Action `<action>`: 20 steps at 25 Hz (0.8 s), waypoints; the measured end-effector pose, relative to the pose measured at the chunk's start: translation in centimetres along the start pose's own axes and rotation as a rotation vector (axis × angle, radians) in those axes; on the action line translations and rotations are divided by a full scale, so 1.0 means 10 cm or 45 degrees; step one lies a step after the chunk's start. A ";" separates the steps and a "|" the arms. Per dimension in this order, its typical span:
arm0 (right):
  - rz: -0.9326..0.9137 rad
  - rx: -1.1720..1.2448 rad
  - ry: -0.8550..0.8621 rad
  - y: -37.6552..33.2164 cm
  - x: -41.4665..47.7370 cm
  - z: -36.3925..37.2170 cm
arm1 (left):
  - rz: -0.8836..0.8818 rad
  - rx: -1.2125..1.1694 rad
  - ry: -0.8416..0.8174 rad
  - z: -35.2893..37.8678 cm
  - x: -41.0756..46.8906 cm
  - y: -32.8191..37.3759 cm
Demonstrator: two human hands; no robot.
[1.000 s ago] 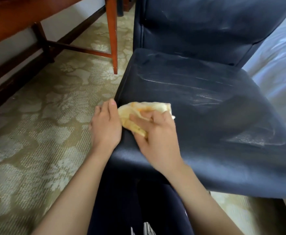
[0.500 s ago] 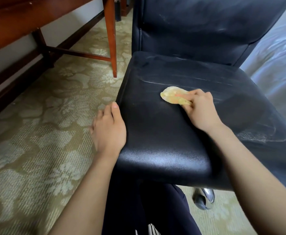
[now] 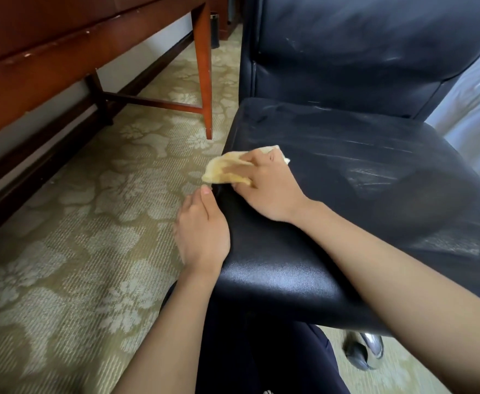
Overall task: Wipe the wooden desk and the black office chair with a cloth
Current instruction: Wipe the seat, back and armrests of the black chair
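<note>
Clock positions read on the head view. Patterned carpet fills the field from 6 to 10 o'clock. The black office chair takes 12 to 4 o'clock. Its seat shows pale dusty streaks toward 3 o'clock, while the near corner at 6 o'clock is glossy, so by judgement the seat is only partly wiped. The wooden desk sits at 10 to 11 o'clock. Only its apron and a leg show, not the tabletop, so its condition cannot be told. White bedding is at 2 to 3 o'clock. The right hand is near centre with its fingers curled down on the cloth, gripping it and pressing it to the seat. The arm reaches across the seat from 5 o'clock, likely to work the seat's edge. The left hand is just toward 7 o'clock of the right hand and holds nothing. Its thumb lies on the seat top and its fingers run loosely along the side wall. Probably it braces the chair so it neither rolls nor swivels under the wiping pressure. The yellow cloth is bunched into a pad at the seat's 9 o'clock edge and slightly overhangs the carpet. A blurred castor shows at 5 o'clock.
</note>
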State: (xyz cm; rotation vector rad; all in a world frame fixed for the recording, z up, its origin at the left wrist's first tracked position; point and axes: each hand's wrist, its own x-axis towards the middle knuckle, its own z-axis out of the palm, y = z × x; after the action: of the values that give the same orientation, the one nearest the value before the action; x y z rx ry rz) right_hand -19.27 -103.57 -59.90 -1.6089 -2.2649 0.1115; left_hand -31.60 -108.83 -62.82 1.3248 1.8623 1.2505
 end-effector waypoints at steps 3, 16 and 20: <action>-0.187 0.115 0.002 0.02 -0.38 -0.12 | 0.003 0.010 0.025 0.01 -0.01 0.00; -0.203 -0.022 -0.084 0.85 -0.10 -0.39 | 0.045 0.104 0.004 0.02 -0.04 -0.04; 0.318 -0.159 -0.017 0.83 0.47 -0.17 | 0.056 0.094 0.007 0.01 0.00 -0.03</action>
State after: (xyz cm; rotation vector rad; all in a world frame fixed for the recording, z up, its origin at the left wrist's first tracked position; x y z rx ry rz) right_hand -12.55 -96.57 -59.38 -1.9568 -2.1074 0.0443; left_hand -31.62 -108.83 -63.16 1.4089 1.9091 1.2190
